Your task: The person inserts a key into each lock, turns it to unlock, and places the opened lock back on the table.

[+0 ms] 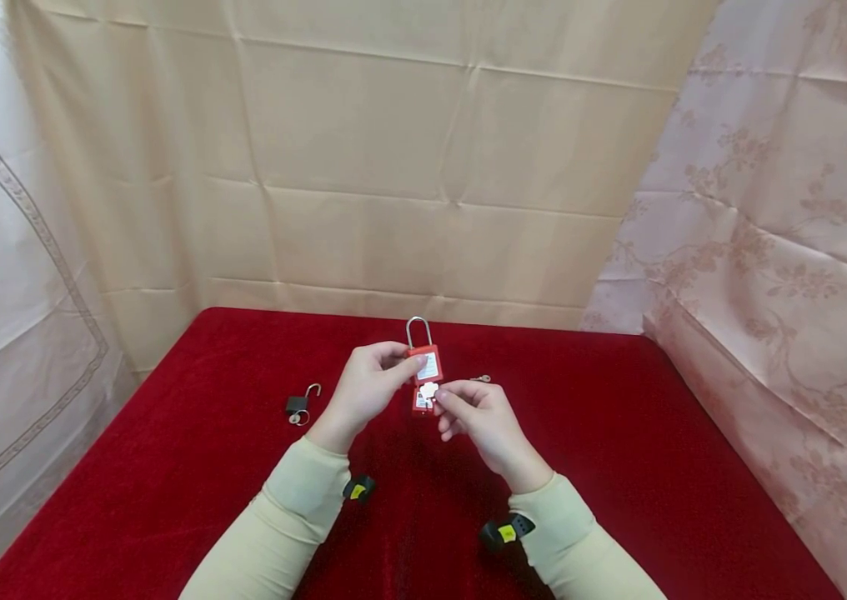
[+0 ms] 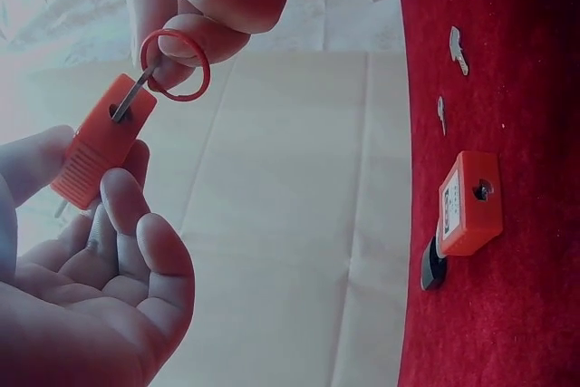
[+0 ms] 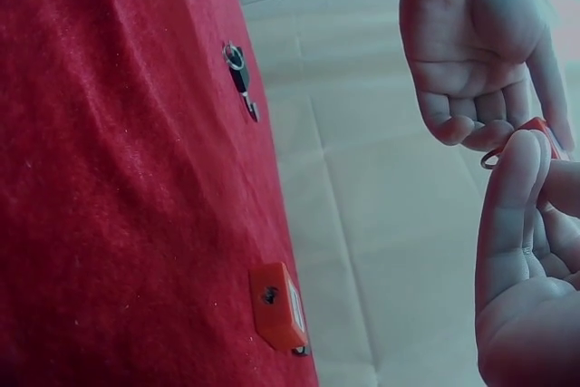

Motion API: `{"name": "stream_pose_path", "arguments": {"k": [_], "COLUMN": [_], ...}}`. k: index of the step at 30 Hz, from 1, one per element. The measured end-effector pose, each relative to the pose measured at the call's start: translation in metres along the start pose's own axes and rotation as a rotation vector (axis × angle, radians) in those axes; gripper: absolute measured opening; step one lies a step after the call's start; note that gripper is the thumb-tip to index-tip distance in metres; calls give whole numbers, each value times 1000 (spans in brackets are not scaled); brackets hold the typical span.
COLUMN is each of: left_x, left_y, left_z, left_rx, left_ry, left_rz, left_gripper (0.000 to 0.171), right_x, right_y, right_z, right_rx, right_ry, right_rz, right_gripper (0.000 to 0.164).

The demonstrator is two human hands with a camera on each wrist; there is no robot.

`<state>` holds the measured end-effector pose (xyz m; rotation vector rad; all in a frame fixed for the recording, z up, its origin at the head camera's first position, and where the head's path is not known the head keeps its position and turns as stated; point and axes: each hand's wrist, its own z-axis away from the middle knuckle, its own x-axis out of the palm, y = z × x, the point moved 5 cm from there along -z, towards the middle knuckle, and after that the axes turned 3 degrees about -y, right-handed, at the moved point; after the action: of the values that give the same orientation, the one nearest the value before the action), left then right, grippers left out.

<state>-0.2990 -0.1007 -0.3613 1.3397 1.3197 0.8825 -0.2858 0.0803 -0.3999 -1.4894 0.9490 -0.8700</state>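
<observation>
My left hand [image 1: 371,379] holds a red padlock [image 1: 431,367] with a white label, its long silver shackle [image 1: 418,320] pointing away from me. A key [image 2: 136,95] stands with its tip in the padlock's keyhole, and a red ring [image 2: 207,65] hangs from it. Thumb and fingers of my right hand [image 1: 483,417] pinch this key, whose pale head [image 1: 428,390] shows in the head view. Behind the key, a second red padlock [image 2: 473,204] lies on the cloth, partly hidden in the head view. Its keyhole is visible in both wrist views.
On the red cloth [image 1: 206,467], left of my hands, lies a black padlock [image 1: 296,404] with its shackle raised and keys on a ring [image 1: 303,417]. A loose key [image 1: 481,378] lies right of the held padlock. Curtains hang behind and at the sides.
</observation>
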Motion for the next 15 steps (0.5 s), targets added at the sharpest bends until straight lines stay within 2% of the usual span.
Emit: {"name": "stream_pose_path", "arguments": {"k": [4, 15], "left_x": [0, 1], "left_y": [0, -1], "left_z": [0, -2], "left_rx": [7, 1], "left_ry": [2, 5], "left_rz": [-8, -11], "left_gripper": [23, 20], "right_x": [0, 0], "right_y": [1, 6], "right_z": [0, -1], "right_rx": [10, 69], "right_ry": [-9, -31], "right_rz": [-18, -155], "right_gripper": [25, 22]}}
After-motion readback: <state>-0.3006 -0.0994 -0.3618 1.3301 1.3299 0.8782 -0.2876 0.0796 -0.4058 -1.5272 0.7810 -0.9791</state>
